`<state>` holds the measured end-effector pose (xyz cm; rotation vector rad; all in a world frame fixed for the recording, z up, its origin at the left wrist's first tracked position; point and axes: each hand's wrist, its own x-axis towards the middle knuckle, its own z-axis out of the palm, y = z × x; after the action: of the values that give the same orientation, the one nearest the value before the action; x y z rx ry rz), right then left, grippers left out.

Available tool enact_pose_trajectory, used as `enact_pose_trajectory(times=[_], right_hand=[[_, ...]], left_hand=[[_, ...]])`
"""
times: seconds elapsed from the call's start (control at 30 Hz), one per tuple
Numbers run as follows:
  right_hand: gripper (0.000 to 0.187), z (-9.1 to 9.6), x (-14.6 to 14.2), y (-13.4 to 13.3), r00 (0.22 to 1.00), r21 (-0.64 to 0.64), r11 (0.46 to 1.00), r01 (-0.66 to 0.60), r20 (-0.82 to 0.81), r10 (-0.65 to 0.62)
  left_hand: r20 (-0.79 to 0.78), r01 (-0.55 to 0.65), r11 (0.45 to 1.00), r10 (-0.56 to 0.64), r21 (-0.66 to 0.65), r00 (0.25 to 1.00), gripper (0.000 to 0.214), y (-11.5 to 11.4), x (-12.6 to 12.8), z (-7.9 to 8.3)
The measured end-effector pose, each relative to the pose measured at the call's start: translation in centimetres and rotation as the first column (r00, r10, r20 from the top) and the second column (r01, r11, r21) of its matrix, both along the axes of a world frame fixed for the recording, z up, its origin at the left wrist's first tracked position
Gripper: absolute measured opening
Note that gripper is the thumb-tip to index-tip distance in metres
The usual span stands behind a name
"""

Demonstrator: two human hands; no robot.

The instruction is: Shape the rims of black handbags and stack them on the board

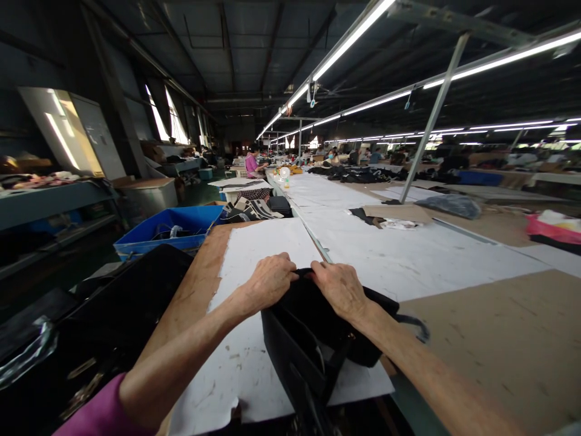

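Note:
A black bag [290, 339] stands at the near edge of the table, its mouth turned toward me and its inside dark. My left hand [272, 278] pinches the bag's far upper edge from the left. A short way to the right, my right hand [340, 287] grips the same edge, thumb and fingers closed on the black material. A strap loop sticks out on the bag's right side. Both fingertips are partly hidden by the hands themselves. Beneath the bag lies a sheet of white paper [245, 363].
To the left are a blue bin [166, 224] and a heap of black goods [118, 321]. Brown board [499, 333] covers the right of the table. A slanted metal post [433, 118] rises from it. A person in purple [252, 163] is farther back, near a small fan [284, 174].

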<state>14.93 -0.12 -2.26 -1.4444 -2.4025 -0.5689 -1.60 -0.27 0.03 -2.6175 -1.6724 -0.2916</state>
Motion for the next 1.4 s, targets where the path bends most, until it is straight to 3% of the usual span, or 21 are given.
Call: enact_pose_trajectory(times=[0.13,0.53,0.7,0.8,0.9,1.03,1.17,1.3,1.4], right_hand=[[0.013,0.2,-0.2,-0.1,0.998,-0.026,0.998,-0.065,0.008,0.065],[0.023,0.0,-0.6,-0.1,1.000,-0.051,0.999,-0.019,-0.017,0.018],[0.012,1.0,-1.1,-0.6,0.999,-0.132,0.991,-0.034,0.003,0.035],[0.026,1.9,-2.0,-0.8,0.995,-0.242,0.965,-0.102,-0.043,0.094],[0.031,2.6,-2.8,-0.9,0.992,-0.371,0.922,-0.110,-0.096,0.080],[0.022,3.5,-2.7,-0.8,0.989,-0.436,0.888,-0.148,-0.081,0.125],[0.022,5.3,-0.8,-0.2,0.998,-0.431,0.902,0.020,-0.051,-0.046],[0.022,7.3,2.4,0.8,0.970,-0.441,0.877,0.193,-0.050,-0.239],[0.019,7.7,4.2,1.3,0.928,-0.516,0.803,0.298,-0.039,-0.370]], left_hand=[[-0.004,0.016,1.000,-0.016,0.027,1.000,0.022,-0.1,-0.1,-0.1],[-0.017,-0.003,1.000,0.003,0.029,1.000,0.025,-0.2,-0.2,-0.1],[0.008,-0.023,0.999,0.022,0.032,1.000,0.025,-0.5,-0.1,-0.1],[0.133,-0.028,0.996,0.016,0.088,0.991,0.019,-0.9,-0.2,-0.2],[0.386,-0.079,0.979,0.001,0.187,0.922,0.011,-1.4,-0.3,-0.2],[0.725,-0.212,0.940,-0.051,0.267,0.687,0.010,-2.6,-0.4,0.7],[0.839,-0.231,0.925,-0.143,0.302,0.525,0.011,-5.1,-0.7,1.9],[0.877,-0.209,0.960,-0.066,0.186,0.476,0.018,-8.3,-0.9,1.0],[0.849,-0.157,0.982,-0.010,0.109,0.528,0.036,-9.9,-0.5,-1.2]])
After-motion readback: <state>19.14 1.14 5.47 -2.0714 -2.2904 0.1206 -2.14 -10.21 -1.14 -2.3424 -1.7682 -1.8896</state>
